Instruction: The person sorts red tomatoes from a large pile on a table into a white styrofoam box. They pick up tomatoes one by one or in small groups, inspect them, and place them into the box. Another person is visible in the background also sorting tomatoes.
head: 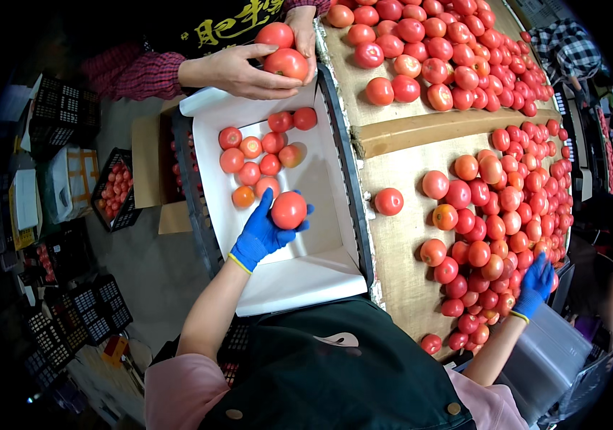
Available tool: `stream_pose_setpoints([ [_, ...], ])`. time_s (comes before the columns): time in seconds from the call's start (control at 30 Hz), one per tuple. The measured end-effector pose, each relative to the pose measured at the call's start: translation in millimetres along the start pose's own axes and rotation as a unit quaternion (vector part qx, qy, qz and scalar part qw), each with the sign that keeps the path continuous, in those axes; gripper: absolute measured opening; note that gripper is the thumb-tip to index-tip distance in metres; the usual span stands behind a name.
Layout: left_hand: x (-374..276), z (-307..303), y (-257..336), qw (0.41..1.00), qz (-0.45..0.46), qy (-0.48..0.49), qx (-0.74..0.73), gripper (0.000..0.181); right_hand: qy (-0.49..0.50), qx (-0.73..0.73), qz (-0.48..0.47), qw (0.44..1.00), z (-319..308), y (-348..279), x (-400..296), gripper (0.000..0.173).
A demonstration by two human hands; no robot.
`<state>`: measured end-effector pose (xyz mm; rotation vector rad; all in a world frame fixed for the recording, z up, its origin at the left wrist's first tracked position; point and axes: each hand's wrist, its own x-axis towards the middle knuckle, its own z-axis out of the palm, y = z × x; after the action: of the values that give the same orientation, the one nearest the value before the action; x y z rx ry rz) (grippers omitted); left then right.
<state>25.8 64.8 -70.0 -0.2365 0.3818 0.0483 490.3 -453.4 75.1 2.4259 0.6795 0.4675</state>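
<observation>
My left hand [269, 231], in a blue glove with a yellow cuff edge, holds a red tomato [289, 210] over a paper-lined black crate [363, 226]. Several tomatoes [249, 173] lie in that crate, mostly in its far half. Off to the right, my right hand [536, 279], gloved the same way, reaches to the outer edge of a large spread of tomatoes [478, 253] on a cloth-covered table [392, 252]. Its fingertips are at the tomatoes; whether they grip one is not clear.
Across the crate, a co-worker's hands [236, 72] hold two tomatoes [286, 64]. A padded divider [446, 129] separates two tomato piles. Left on the floor stand an open cardboard box [146, 161] and a black crate of tomatoes [116, 188]. A grey plastic bin [545, 360] stands at lower right.
</observation>
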Motion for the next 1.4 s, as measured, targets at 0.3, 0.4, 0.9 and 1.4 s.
stream_pose_setpoints([
  [0.3,-18,65,-51,0.951,0.008,0.305,0.054,0.066,-0.351,0.83,-0.225,0.371,-271,-390,-49,0.068],
  [0.4,-27,21,-20,0.888,-0.213,0.126,0.386,0.062,-0.47,0.814,-0.146,0.309,-266,-414,-55,0.05],
  [0.9,46,-99,43,0.452,0.277,0.358,0.769,0.041,-0.536,0.762,0.259,-0.252,-223,-323,-56,0.04],
  [1.4,-29,41,-43,0.91,0.145,0.089,0.378,0.071,-0.423,0.893,0.148,-0.039,-214,-295,-47,0.056],
])
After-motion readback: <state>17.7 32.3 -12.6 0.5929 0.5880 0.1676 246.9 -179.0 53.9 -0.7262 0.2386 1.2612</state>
